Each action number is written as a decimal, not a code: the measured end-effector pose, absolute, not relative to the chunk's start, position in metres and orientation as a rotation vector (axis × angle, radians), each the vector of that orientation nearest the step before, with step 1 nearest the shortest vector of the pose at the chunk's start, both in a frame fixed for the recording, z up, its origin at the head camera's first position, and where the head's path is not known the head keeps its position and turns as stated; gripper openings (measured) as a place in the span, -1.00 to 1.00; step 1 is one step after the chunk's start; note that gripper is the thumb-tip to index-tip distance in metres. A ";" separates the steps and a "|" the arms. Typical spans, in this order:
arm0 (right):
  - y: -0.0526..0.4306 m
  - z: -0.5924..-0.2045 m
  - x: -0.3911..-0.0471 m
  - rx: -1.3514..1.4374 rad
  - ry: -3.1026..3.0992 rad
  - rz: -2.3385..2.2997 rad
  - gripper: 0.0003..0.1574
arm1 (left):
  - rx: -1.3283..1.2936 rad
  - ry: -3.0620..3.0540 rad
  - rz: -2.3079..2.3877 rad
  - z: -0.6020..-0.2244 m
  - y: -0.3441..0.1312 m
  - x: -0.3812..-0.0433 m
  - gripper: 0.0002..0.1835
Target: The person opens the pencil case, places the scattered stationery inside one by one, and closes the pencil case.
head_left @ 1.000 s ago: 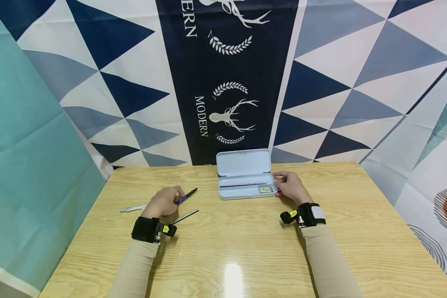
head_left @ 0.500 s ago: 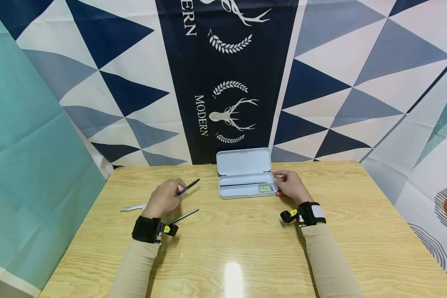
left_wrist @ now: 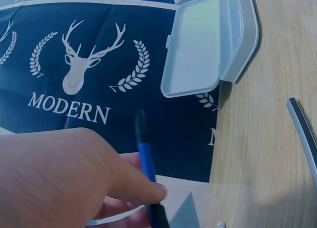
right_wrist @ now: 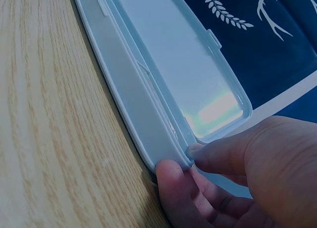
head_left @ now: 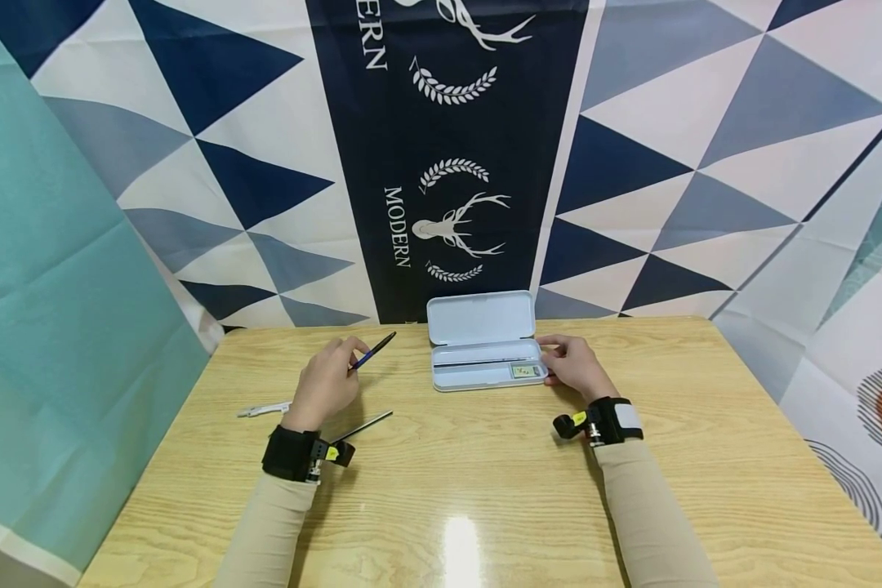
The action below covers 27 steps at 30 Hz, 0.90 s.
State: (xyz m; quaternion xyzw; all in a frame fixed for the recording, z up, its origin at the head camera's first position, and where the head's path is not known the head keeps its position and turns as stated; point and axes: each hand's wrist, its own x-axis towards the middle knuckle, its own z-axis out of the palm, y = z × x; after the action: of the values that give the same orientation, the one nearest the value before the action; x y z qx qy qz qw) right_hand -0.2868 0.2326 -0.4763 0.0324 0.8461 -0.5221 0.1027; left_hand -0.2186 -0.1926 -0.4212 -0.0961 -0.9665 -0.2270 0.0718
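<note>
My left hand (head_left: pixel 326 384) pinches a blue and black pen (head_left: pixel 372 351) above the left part of the table. In the left wrist view the pen (left_wrist: pixel 145 158) slants up from between thumb and fingers. My right hand (head_left: pixel 575 367) grips the right end of a light blue pencil case (head_left: pixel 478 380), thumb at the rim and fingers against the outside, as the right wrist view shows. Its lid (head_left: pixel 481 318) stands raised at the back. Inside lie a thin dark stick (head_left: pixel 478 363) and a small yellow-green rectangular piece (head_left: pixel 525 371).
Left of my left hand lies a slim white and grey object (head_left: pixel 263 409), partly hidden by the hand. A metallic rod (head_left: pixel 365 425) rests on the wooden table (head_left: pixel 441 482) beside my left wrist. A patterned cloth (head_left: pixel 456 122) hangs behind the table.
My left hand has raised the pen and moved it slightly away from me, toward the back of the table. My right hand stays at the pencil case's end.
</note>
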 end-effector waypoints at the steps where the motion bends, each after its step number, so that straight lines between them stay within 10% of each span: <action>1: 0.233 -0.476 -0.287 0.092 2.498 -1.538 -0.39 | -0.288 -2.886 -0.687 -0.421 -0.192 -0.218 -0.53; 27: 0.232 -0.475 -0.284 0.064 2.533 -1.487 -0.40 | -0.243 -2.602 -0.705 -0.415 -0.184 -0.216 -0.61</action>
State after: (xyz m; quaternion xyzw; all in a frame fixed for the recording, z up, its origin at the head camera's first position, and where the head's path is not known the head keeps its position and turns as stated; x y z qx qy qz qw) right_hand -0.2840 0.2316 -0.4751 0.0216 0.8576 -0.5037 0.1017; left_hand -0.2160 -0.1839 -0.4149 -0.0877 -0.9386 -0.2545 0.2158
